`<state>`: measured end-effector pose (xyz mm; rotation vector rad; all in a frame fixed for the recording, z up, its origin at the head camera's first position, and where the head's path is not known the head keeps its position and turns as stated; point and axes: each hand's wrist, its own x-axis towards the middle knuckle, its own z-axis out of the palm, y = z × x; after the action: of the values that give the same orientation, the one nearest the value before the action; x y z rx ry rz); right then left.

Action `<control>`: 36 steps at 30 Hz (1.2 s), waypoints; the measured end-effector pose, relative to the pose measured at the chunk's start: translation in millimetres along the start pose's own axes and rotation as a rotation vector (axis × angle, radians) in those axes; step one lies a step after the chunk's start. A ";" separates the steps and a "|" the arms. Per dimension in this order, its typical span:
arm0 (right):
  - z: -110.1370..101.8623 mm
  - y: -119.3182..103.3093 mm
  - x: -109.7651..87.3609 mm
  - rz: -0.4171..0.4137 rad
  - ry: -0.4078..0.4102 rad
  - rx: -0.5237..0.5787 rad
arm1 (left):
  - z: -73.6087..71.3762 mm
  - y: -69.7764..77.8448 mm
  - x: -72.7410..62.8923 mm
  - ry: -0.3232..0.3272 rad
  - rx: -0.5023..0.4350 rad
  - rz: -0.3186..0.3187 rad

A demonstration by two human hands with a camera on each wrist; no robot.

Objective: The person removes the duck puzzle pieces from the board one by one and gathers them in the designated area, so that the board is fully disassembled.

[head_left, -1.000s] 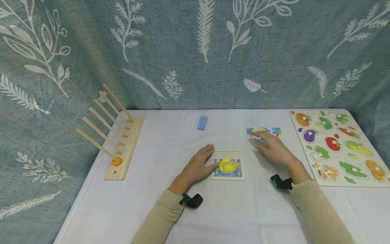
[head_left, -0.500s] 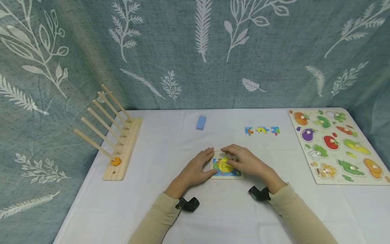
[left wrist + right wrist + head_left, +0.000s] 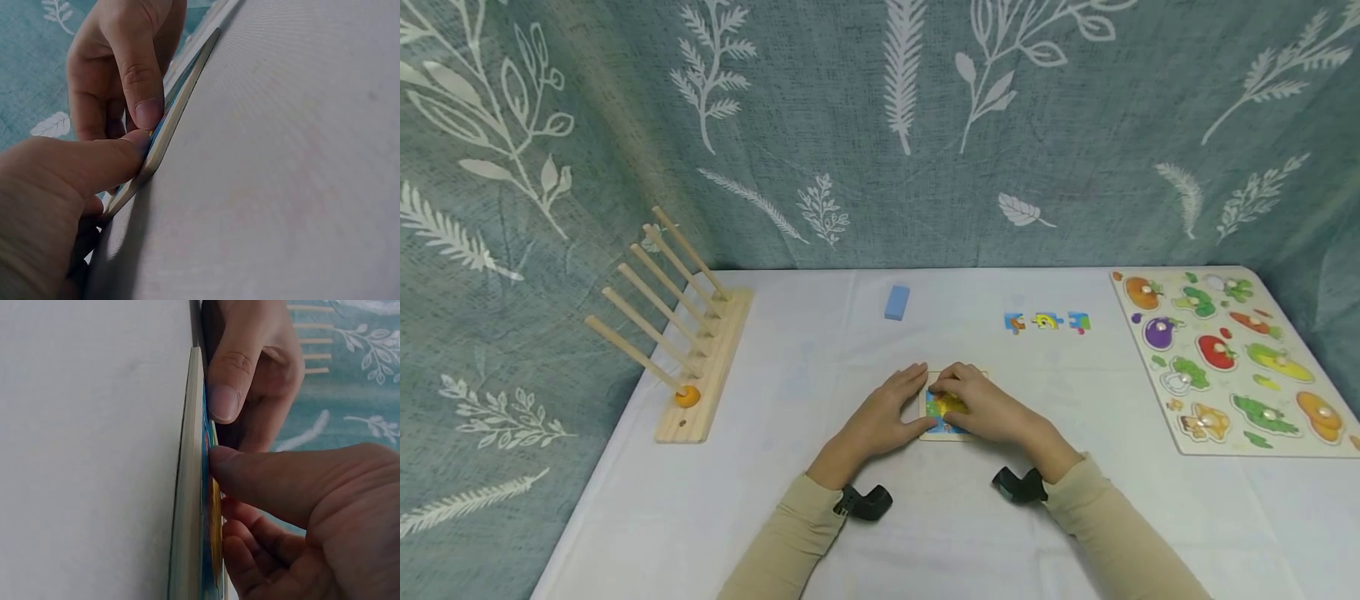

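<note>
A small jigsaw puzzle tray lies in front of me, its picture blue and yellow. My left hand holds its left side, fingers at the far corner and thumb over the near part of the edge. My right hand is over the tray with bent fingers, and its thumb and fingertips touch the yellow part of the puzzle. Whether they pinch a piece I cannot tell. The hand hides most of the tray's right half.
Three loose jigsaw pieces lie in a row beyond the tray. A blue block lies at the back. On the left stands a wooden peg rack with an orange bead. A vegetable knob puzzle lies on the right.
My right hand has come from beside the loose pieces leftward and nearer onto the puzzle tray. The left hand has stayed at the tray's left side. The three loose pieces remain in their row.
</note>
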<state>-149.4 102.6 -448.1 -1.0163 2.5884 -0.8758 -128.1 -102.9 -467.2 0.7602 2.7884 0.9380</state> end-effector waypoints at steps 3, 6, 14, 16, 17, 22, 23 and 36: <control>0.9 -1.6 0.5 -0.006 0.017 0.007 | -0.1 -1.0 -0.5 0.002 0.004 -0.001; 1.6 -2.5 1.1 -0.022 0.034 0.017 | -0.7 -1.2 -1.2 0.005 0.008 -0.001; 2.4 -3.6 1.7 -0.020 0.076 0.027 | -1.1 -1.6 -2.2 0.010 -0.009 0.000; 2.4 -3.1 1.9 -0.012 0.078 0.033 | -1.4 -1.6 -2.4 0.007 -0.012 -0.002; 2.4 -2.8 1.9 -0.010 0.082 0.034 | -1.4 -1.5 -2.5 0.007 -0.011 0.000; -3.3 1.8 -0.2 0.018 0.095 0.072 | -1.4 -0.6 -2.2 -0.002 -0.009 -0.005; -5.5 3.6 -1.1 0.026 0.101 0.079 | -1.2 -0.2 -1.8 -0.004 -0.009 -0.005; -39.7 45.9 -26.2 0.143 0.246 0.100 | -0.1 2.3 0.1 0.002 0.003 -0.010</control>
<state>-171.2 164.9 -444.4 -0.7264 2.7419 -1.1426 -127.3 -101.3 -465.8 0.7452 2.7935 0.9328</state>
